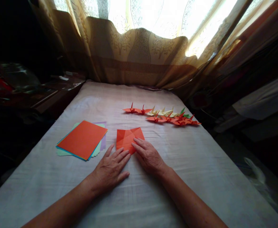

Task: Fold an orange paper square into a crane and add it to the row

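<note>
Left hand (111, 166): spread, unclenched | right hand (149, 155): flat, unclenched | orange paper (126, 136): ahead, under 2 hands' fingertips

Two bare forearms reach forward, the left forearm (65, 202) slanting in from the lower left and the right forearm (188, 199) from the lower right. The left hand (112, 167) lies palm down with its back up, three fingers nearly straight and close together, the little finger (109, 150) splayed apart, and the thumb (124, 176) stretched out toward the right on the near side. The right hand (148, 155) is angled leftward, back up, its fingers slightly bent and its thumb hidden from view. The fingertips of both hands come near each other, apart.
</note>
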`<action>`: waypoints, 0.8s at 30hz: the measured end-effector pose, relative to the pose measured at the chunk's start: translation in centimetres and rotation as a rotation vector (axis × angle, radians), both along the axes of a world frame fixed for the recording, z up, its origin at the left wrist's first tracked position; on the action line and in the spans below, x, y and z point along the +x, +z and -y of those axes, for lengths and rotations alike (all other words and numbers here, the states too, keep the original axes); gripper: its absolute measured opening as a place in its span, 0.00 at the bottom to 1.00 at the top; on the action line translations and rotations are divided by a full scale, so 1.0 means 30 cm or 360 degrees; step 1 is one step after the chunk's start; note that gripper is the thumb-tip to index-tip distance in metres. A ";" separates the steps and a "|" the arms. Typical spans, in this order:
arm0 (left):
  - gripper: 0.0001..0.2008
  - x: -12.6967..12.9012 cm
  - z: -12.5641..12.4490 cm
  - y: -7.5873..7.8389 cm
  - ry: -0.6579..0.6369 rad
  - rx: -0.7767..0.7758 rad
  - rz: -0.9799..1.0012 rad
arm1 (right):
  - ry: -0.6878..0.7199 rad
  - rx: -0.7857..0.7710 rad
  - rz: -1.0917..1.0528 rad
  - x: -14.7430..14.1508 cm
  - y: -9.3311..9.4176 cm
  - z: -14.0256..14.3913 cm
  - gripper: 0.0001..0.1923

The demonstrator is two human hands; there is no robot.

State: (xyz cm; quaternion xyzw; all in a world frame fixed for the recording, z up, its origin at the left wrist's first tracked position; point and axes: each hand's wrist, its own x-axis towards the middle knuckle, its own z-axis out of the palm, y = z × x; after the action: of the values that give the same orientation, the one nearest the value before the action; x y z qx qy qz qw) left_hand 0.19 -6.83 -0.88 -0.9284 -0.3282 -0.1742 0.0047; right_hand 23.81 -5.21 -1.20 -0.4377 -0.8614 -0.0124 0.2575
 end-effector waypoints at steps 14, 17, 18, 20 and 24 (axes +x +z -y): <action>0.24 -0.165 0.012 0.043 -0.0209 -0.0055 -0.0160 | -0.0022 -0.0198 0.0035 -0.021 -0.015 0.023 0.19; 0.22 -0.196 0.002 0.055 -0.0217 -0.0104 -0.0163 | -0.0032 -0.0215 0.0026 -0.025 -0.011 0.026 0.19; 0.21 -0.203 -0.002 0.058 -0.0220 -0.0127 -0.0176 | -0.0039 -0.0223 0.0027 -0.025 -0.009 0.026 0.19; 0.18 -0.209 -0.009 0.062 -0.0213 -0.0170 -0.0187 | -0.0049 -0.0239 0.0028 -0.026 -0.007 0.028 0.19; 0.14 -0.187 -0.014 0.073 -0.0131 -0.0193 -0.0031 | -0.0051 -0.0257 0.0000 -0.026 -0.010 0.030 0.19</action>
State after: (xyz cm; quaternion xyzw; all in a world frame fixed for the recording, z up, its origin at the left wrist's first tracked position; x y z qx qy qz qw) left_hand -5.42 -6.42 1.29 -0.9413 -0.2997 -0.1449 -0.0554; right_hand 23.05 -6.10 -1.51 -0.4707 -0.8525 0.0530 0.2210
